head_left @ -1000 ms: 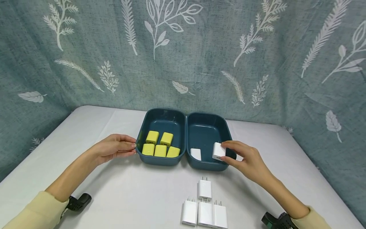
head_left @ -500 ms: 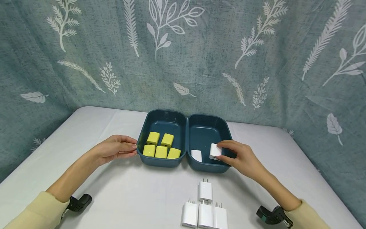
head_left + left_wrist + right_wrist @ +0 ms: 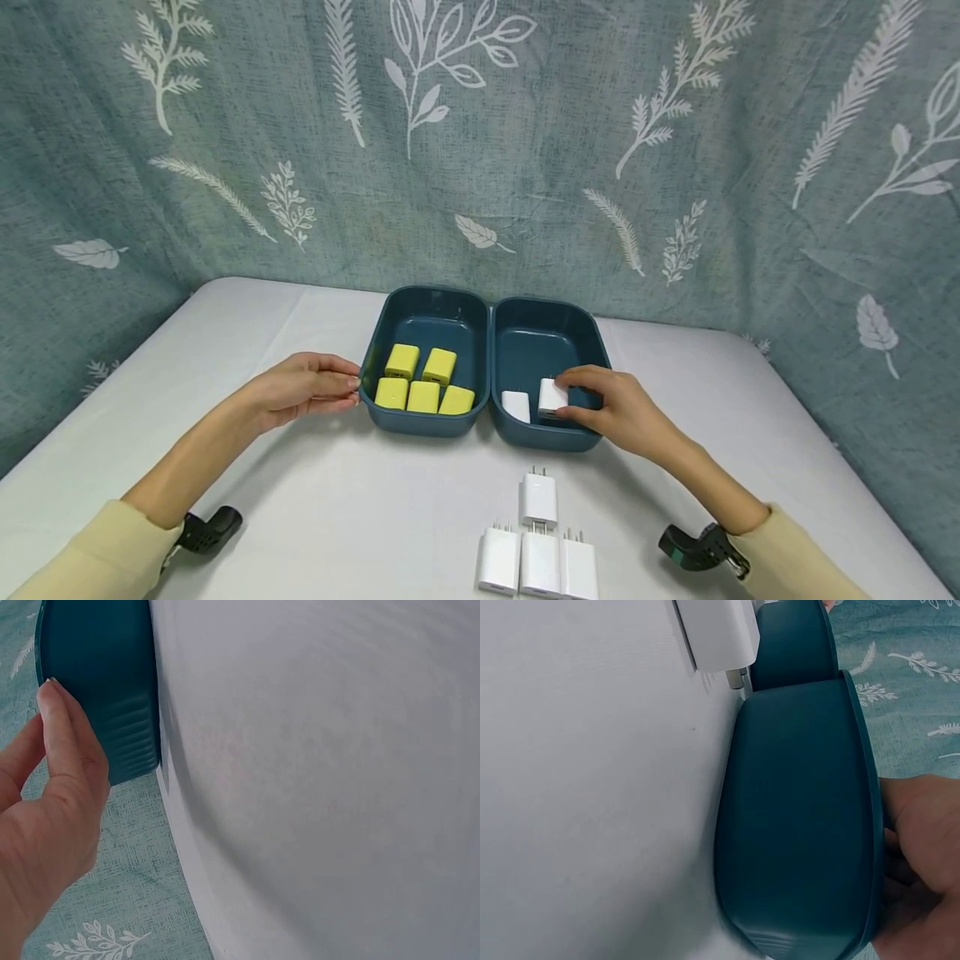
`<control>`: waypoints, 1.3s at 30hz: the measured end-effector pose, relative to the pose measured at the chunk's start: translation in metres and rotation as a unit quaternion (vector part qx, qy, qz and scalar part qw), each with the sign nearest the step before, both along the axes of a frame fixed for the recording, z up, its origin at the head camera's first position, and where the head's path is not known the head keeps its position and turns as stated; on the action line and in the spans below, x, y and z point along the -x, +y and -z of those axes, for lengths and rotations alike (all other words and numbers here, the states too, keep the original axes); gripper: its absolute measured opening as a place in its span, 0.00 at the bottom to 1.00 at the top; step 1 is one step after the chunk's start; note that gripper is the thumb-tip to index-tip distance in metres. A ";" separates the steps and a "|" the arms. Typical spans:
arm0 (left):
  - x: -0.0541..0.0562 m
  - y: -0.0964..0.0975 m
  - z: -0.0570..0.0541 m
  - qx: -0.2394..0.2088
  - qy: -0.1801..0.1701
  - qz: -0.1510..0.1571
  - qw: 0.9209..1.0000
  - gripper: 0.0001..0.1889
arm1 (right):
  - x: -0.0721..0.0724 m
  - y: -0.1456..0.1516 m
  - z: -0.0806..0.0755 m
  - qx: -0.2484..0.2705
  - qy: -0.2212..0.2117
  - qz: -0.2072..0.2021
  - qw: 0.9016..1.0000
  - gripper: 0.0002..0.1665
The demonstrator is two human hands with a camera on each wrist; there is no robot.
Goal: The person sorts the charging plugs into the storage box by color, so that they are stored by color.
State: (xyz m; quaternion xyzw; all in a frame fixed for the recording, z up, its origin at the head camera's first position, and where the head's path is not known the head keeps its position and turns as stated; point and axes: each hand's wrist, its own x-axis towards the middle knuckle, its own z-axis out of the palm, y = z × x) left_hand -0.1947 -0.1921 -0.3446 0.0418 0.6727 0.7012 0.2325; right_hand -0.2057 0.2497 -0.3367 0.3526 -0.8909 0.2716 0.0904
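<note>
Between thumb and fingers, my right hand [image 3: 618,410] pinches a white plug-in charger [image 3: 552,398] low inside the right blue bin [image 3: 542,314]. Just left of it another white charger [image 3: 515,406] lies in the same bin. In the right wrist view that bin's outer wall [image 3: 799,817] hides the held charger. My left hand [image 3: 307,390] touches the left rim of the left blue bin [image 3: 438,304] with its fingers nearly straight, fingertips at the wall in the left wrist view. Several yellow chargers [image 3: 423,397] lie in the left bin.
On the white table [image 3: 337,508], in front of the right bin, several white chargers [image 3: 538,562] lie grouped, prongs pointing away. The two bins stand side by side near the back edge. Behind hangs a green curtain [image 3: 525,167] with white leaf prints.
My right hand has carried the white charger leftward inside the right bin, closer to the other charger there. The left hand stays at its bin's rim.
</note>
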 end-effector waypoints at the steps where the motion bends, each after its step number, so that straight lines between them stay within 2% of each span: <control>1: 0.000 0.000 0.000 0.000 0.001 0.000 1.000 0.20 | 0.000 -0.001 0.000 -0.002 -0.003 -0.002 1.000 0.20; 6: 0.000 0.000 -0.001 -0.002 0.001 0.000 1.000 0.19 | 0.001 -0.004 -0.002 -0.008 -0.015 -0.012 1.000 0.21; 17: -0.001 0.000 0.001 -0.002 -0.001 -0.001 1.000 0.19 | 0.004 -0.009 -0.001 -0.036 -0.012 -0.021 0.999 0.20; 27: 0.000 0.001 0.001 -0.003 -0.001 0.000 1.000 0.19 | 0.005 -0.012 -0.005 -0.059 -0.054 -0.018 0.997 0.21; 39: -0.001 0.001 -0.001 0.001 -0.001 -0.004 1.000 0.20 | -0.005 -0.008 -0.017 -0.027 -0.053 0.000 0.998 0.24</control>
